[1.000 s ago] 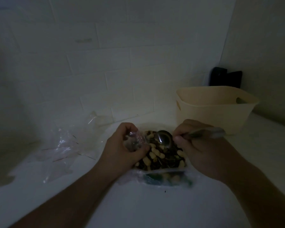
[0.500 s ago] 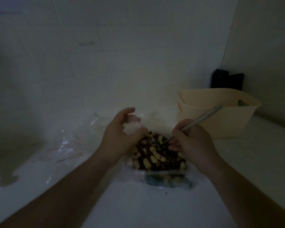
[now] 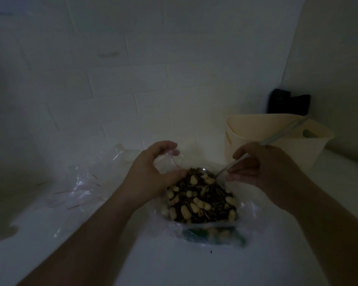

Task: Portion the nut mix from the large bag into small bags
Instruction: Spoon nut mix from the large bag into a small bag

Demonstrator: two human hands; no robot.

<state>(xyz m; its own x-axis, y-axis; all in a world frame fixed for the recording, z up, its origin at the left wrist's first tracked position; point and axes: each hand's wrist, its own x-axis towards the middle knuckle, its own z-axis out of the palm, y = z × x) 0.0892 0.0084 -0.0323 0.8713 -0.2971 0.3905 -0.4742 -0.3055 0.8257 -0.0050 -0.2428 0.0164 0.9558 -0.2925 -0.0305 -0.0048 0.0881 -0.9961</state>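
- Head view, far left: a loose heap of clear, crinkled small plastic bags with thin red seal lines lies on the white counter, well apart from the nut mix and untouched by either hand; these appear to be the empty portions not yet filled.
- Left hand: curled in a C, with its fingertips and thumb pinching the rim of one clear small plastic bag with a red seal line and holding the mouth spread. A second earlier this hand was bunched tightly round the bag with the spoon bowl at its mouth; it is now raised and more open, which suggests a scoop has been delivered and the bag is held ready for another.
- Centre: the large clear plastic bag of nut mix, pale peanuts among dark seeds, lies open on the counter between the two forearms, directly beneath and touching the left thumb. It looks well filled, so portioning is judged to be at an early stage.
- Thin silver metal spoon: its bowl is now dipped into the far edge of the nut mix, whereas a second ago it was lifted level at the small bag; a fresh scoop appears to be under way.
- Right hand: fingers closed round the spoon handle, which slants up and to the right across the bin; the hand hovers just beside the large bag's right edge.
- Right: a cream plastic bin with cut-out handles stands behind the right hand; whether it holds anything cannot be told.
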